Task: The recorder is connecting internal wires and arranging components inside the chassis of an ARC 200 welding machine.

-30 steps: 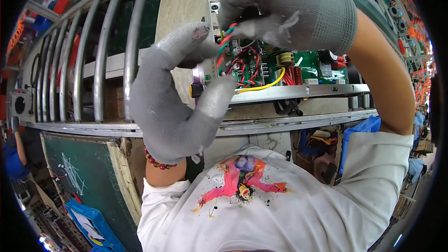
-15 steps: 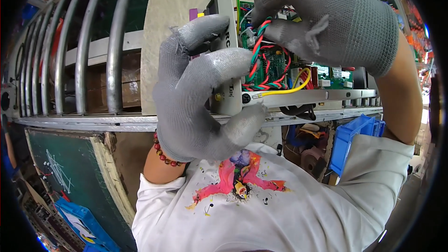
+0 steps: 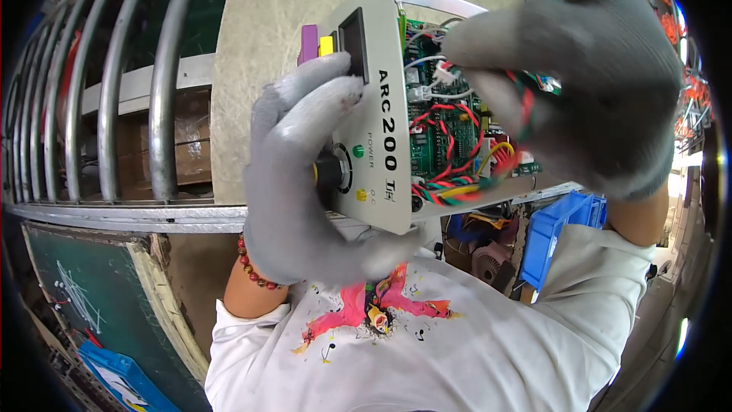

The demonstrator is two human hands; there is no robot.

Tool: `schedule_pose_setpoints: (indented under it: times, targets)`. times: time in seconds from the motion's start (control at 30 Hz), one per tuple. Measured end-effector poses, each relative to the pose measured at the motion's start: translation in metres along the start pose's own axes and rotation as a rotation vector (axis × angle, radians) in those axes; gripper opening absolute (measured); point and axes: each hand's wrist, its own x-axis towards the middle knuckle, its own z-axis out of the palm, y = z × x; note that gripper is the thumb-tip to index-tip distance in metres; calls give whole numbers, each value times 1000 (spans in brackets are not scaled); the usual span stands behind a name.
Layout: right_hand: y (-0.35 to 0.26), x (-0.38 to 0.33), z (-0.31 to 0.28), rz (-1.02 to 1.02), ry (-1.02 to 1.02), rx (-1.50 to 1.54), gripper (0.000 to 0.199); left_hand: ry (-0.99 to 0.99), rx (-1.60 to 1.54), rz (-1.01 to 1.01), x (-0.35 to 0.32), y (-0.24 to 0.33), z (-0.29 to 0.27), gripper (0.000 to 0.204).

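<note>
A boxy electronic unit with a pale grey front panel [image 3: 383, 38] lies open-sided, showing its green circuit board [image 3: 429, 154] and bundled wires. My left hand [image 3: 286, 172], in a grey coated glove, curls around the panel. Its fingers lie near the dark display window [image 3: 353, 42] and its thumb is by the lower edge, beside a black knob [image 3: 329, 171]. My right hand [image 3: 591, 88], gloved too and motion-blurred, is over the open side. Red and green twisted wires [image 3: 527, 103] run through its grasp. Close to its fingertips sits a small white connector [image 3: 444, 72].
Purple [image 3: 308, 44] and yellow [image 3: 326, 47] blocks stick out behind the panel. Metal rollers [image 3: 162, 107] line the left of the pale work board [image 3: 255, 69]. Below the metal bench edge [image 3: 114, 217], a blue bin [image 3: 560, 233] sits to the right.
The unit has turned so more of its front panel faces up. My left hand has shifted slightly left and down. My right hand has moved right, drawing the twisted wires along.
</note>
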Motion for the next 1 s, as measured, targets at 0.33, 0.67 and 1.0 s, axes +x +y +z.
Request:
schedule_pose_setpoints:
  times: [0.33,0.67,1.0]
  targets:
    - [-8,-2,-7,-418,259,-214,22,-141,-126,286,74,5,-33,38]
    - [-12,-6,-17,-246,151,-164,18,80,389,426,71,24,-29,32]
    - [-24,10,-19,2,-65,-75,15,-32,313,118,67,5,-30,55]
